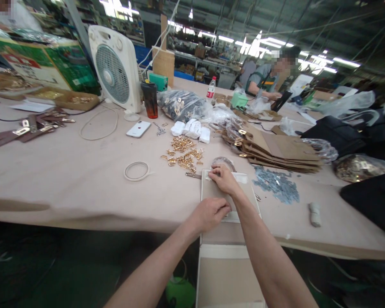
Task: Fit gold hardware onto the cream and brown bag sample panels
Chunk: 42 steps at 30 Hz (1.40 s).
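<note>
Gold metal fittings [182,144] left beyond flat beige panel [211,191], thin grey pieces [277,184] right. Far-left brown tray [87,105]: gold bits [81,99]. Left hand [212,211], right hand [224,179] curled on panel, can't tell grip

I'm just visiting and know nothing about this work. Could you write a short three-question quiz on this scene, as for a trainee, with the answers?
1. True or false: the white smartphone lies with its back facing up.
2. Both hands are at the cream-edged panel on the table. Which one is nearer the table's front edge?
3. In the picture, what stands just right of the white box fan?
A) a kettle
B) a dark tumbler
C) a desk lamp

Key: 1. True. 2. The left hand. 3. B.
</note>
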Each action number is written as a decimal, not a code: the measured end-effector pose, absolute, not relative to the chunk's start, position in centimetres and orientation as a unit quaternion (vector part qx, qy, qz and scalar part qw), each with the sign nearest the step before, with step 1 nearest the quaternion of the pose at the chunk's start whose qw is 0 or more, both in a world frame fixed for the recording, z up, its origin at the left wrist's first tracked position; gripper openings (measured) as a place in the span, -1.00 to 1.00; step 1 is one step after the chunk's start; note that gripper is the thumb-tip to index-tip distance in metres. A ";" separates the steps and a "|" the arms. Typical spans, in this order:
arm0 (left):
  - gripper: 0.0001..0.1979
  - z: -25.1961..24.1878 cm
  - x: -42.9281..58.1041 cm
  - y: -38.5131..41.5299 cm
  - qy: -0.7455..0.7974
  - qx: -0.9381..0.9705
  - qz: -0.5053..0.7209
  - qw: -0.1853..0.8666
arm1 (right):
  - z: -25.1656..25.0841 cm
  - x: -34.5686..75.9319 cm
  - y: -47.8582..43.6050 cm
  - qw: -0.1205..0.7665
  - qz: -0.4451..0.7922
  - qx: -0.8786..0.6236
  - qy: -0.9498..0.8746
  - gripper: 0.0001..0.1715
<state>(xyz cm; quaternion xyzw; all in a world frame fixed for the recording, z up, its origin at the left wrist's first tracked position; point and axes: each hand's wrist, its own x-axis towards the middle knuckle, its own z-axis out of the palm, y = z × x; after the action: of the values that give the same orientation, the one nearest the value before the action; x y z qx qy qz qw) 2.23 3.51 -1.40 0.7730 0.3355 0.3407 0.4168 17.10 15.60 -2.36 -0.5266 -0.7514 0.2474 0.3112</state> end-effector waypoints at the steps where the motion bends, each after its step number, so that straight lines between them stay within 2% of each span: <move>1: -0.82 -1.4 2.2 3.5 0.337 0.772 0.340 0.418 | -2.4 17.2 15.6 0.312 0.247 -0.524 -0.753 -0.87; 9: -0.81 -1.4 2.2 3.5 0.337 0.766 0.341 0.429 | -1.5 17.8 15.3 0.311 0.289 -0.506 -0.751 -0.84; 19: -0.81 -1.3 2.2 3.6 0.347 0.770 0.333 0.419 | -2.4 17.4 15.2 0.299 0.214 -0.501 -0.784 -0.90; 25: -0.82 -1.2 2.3 3.4 0.340 0.771 0.338 0.419 | -1.7 16.8 15.1 0.279 0.179 -0.515 -0.790 -0.61; 30: -0.80 -1.1 2.4 3.4 0.337 0.776 0.337 0.414 | -1.9 15.7 15.3 0.278 0.132 -0.562 -0.768 -0.88; 33: -0.80 -1.2 2.5 3.4 0.346 0.769 0.340 0.416 | -2.1 15.2 15.3 0.281 0.102 -0.591 -0.749 -0.90; 37: -0.79 -1.5 2.4 2.6 0.350 0.693 0.382 0.501 | -2.2 14.9 14.6 0.303 0.080 -0.604 -0.733 -0.90; 42: -0.69 -1.2 0.5 0.2 0.352 0.424 0.563 0.616 | -2.2 14.9 13.3 0.378 0.112 -0.586 -0.708 -0.88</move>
<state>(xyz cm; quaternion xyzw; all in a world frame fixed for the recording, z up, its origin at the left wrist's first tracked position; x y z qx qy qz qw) 0.49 0.18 -1.17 0.4237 0.3525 0.5633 0.6156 14.91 13.33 -2.17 -0.5862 -0.7076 0.1121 0.3784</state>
